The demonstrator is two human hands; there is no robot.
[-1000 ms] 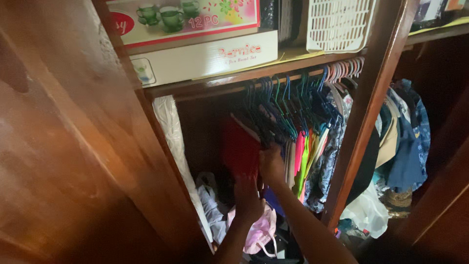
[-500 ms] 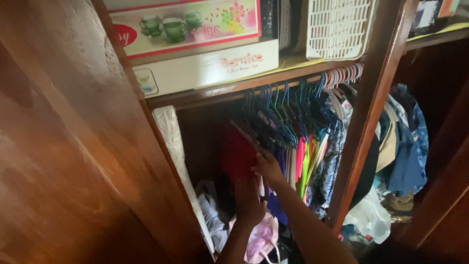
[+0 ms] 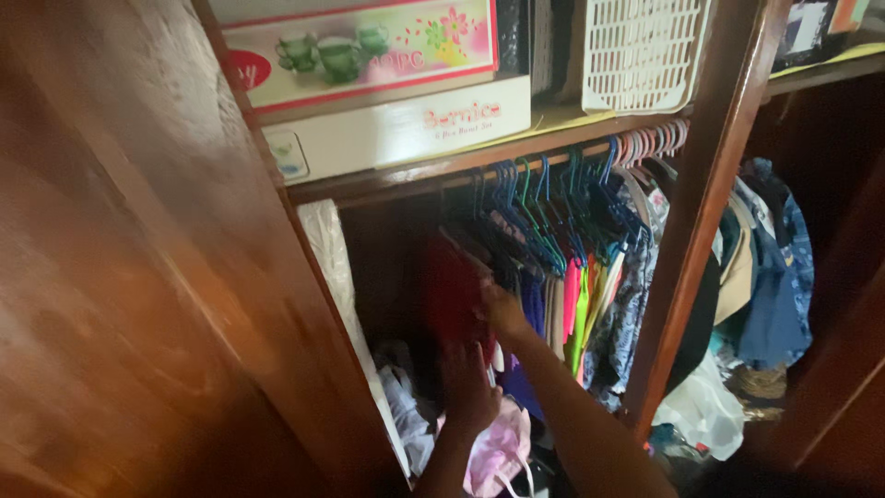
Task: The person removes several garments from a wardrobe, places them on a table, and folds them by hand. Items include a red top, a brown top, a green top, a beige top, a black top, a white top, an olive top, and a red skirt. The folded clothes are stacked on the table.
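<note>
Dark brown wooden wardrobe (image 3: 701, 184), door open at left. Packed row of hanging clothes on blue plastic hangers (image 3: 553, 231) under shelf w/ two printed cardboard boxes (image 3: 387, 83) and white slotted plastic basket (image 3: 641, 51). Red hanging garment (image 3: 452, 290) at row's left end. Left hand (image 3: 468, 392) lies against its lower part; grip not discernible, too dim. Right hand (image 3: 505, 314) pressed to its right edge, fingers loosely curled, hold uncertain. Risk, est.: tight hangers snag, neighbouring garment slips onto pink cloth (image 3: 498, 452) heap below.
</note>
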